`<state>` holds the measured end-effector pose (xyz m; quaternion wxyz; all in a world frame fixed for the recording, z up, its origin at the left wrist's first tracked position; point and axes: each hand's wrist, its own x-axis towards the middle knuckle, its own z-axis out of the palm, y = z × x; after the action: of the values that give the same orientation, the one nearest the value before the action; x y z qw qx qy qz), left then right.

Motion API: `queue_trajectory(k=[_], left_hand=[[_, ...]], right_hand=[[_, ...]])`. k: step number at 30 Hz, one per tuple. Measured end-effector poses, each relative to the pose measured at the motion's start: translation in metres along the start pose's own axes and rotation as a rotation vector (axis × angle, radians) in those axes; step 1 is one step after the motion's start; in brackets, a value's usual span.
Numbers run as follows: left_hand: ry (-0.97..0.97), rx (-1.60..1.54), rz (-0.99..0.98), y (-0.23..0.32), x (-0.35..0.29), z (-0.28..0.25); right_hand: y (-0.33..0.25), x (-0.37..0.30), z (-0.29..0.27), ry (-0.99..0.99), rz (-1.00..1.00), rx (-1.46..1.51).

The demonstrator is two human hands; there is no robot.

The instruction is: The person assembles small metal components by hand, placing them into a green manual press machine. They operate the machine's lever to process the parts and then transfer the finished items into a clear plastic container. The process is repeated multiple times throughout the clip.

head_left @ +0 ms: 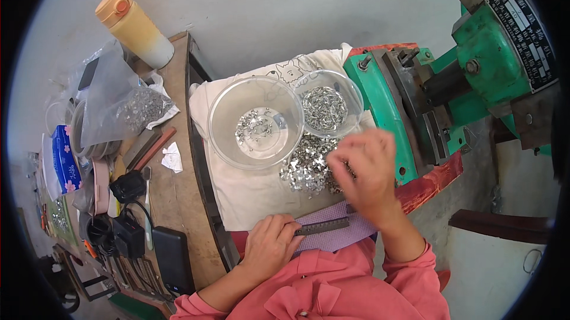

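My left hand [271,238] is closed round one end of a dark metal strip [323,227] with a row of notches along it. The strip lies over a purple cloth [338,234] at my lap. Over the right side of a loose pile of small shiny metal pieces [307,168], my right hand [367,171] has its fingers curled together, slightly blurred; what they hold is hidden. Behind the pile stand two clear plastic tubs: the larger tub [217,119] has a few metal bits at its bottom, the smaller tub [355,97] many thin shiny metal pieces.
A green machine press [493,64] stands at the right on its green base [380,112]. Pale cloth [228,195] lies beneath the tubs. On the wooden table [190,225] at the left are a yellow bottle [135,29], a plastic bag [113,100], a black power bank [172,259] and cables.
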<state>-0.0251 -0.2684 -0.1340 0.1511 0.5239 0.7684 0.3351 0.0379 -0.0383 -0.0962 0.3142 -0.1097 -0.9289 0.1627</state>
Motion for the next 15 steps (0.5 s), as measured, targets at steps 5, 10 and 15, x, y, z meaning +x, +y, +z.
queue_trajectory(k=[5,10,15], left_hand=[[-0.042,-0.041,0.017,0.001,0.006,-0.006],[0.001,0.017,0.014,-0.005,0.027,-0.012],[-0.025,0.178,0.034,-0.01,0.037,-0.002]], right_hand=[[0.024,0.034,0.002,0.014,-0.01,-0.137],[0.012,-0.008,0.008,-0.191,0.012,0.143],[-0.01,-0.053,0.015,-0.282,0.035,0.085]])
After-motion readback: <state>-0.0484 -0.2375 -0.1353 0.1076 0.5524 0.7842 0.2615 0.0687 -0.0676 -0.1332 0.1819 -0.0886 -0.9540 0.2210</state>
